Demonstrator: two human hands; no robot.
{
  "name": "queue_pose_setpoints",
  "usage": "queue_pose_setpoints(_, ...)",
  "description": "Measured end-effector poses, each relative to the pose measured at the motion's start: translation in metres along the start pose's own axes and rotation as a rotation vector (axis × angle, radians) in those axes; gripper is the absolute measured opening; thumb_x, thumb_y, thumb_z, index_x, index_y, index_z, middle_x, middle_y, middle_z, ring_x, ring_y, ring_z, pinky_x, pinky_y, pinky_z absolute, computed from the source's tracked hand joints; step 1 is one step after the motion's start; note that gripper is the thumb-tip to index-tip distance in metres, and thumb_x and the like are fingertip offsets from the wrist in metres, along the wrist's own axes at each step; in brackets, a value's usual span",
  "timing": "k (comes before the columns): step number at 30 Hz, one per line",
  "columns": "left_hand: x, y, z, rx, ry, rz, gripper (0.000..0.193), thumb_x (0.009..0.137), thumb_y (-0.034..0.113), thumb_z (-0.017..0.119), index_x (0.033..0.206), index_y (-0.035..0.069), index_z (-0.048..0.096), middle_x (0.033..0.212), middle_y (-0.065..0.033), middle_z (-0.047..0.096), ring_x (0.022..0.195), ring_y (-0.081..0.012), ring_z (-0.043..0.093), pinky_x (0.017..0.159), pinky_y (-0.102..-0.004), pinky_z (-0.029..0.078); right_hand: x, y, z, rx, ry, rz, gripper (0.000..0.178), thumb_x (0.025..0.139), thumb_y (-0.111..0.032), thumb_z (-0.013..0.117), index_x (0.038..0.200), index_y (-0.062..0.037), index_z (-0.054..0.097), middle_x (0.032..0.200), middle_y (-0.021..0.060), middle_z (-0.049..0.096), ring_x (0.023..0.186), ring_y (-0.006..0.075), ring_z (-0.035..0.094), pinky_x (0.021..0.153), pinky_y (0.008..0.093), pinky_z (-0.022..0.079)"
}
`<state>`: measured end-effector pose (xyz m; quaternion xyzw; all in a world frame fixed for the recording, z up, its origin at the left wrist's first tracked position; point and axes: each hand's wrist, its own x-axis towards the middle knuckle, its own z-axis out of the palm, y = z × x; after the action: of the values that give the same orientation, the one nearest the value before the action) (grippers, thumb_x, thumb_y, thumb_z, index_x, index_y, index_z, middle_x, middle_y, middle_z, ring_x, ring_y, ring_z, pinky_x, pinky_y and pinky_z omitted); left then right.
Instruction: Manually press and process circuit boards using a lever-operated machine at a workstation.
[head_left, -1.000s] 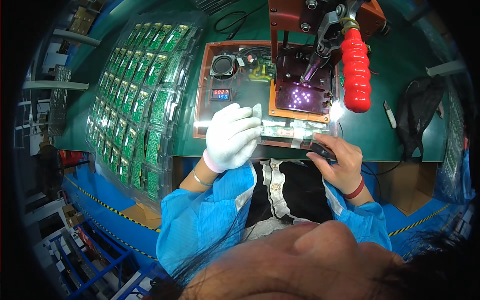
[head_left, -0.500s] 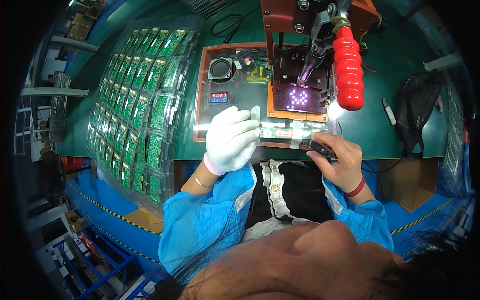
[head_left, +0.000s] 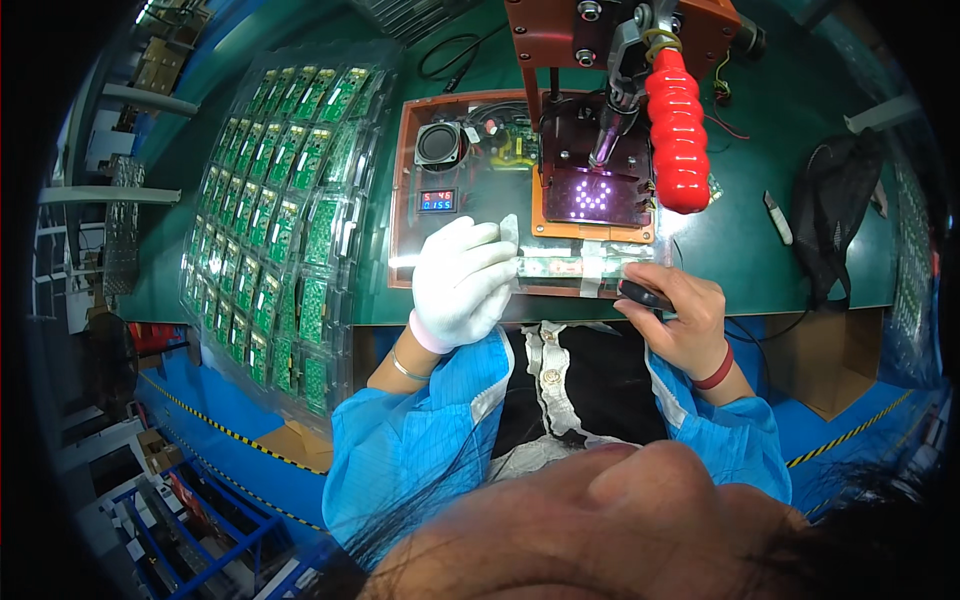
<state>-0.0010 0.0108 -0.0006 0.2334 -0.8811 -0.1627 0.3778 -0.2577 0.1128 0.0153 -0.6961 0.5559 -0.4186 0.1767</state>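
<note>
Right of centre, the bare right hand (head_left: 688,320) grips a black piece (head_left: 645,296), smooth and rounded, partly hidden between thumb and fingers, at the lower edge of the clear-topped box (head_left: 480,190). Near centre, the gloved left hand (head_left: 462,285) has its fingers bent together; whether they grip anything I cannot tell.

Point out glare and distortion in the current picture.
Head view: white highlights dot the red handle, purple lights glow, and fine detail on the pale green strip is hard to tell; head view: the fisheye leaves black corners and bowed rows of green boards.
</note>
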Motion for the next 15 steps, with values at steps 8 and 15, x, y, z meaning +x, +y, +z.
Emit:
queue_pose_setpoints(8, 0.006, 0.004, -0.003, 0.039, -0.04, -0.002, 0.018, 0.068, 0.004, 0.067, 0.085, 0.003, 0.068, 0.1, -0.0107, 0.072, 0.098, -0.0329, 0.063, 0.093, -0.0459, 0.047, 0.0, 0.001, -0.001, 0.037, 0.01, 0.005, 0.039, 0.066, -0.002, 0.081, 0.104, -0.0012, 0.07, 0.085, 0.0102, 0.074, 0.061, 0.0178, 0.064, 0.059, 0.0252, 0.051)
queue_pose_setpoints(15, 0.011, 0.0, 0.001, 0.03, -0.013, 0.038, 0.012, 0.067, 0.003, 0.066, 0.079, 0.0, 0.065, 0.101, -0.0117, 0.069, 0.095, -0.0342, 0.061, 0.085, -0.0436, 0.047, -0.001, 0.007, -0.002, 0.139, 0.063, -0.011, 0.041, 0.066, 0.002, 0.079, 0.106, -0.0012, 0.069, 0.09, 0.011, 0.074, 0.061, 0.0164, 0.063, 0.061, 0.0257, 0.052)
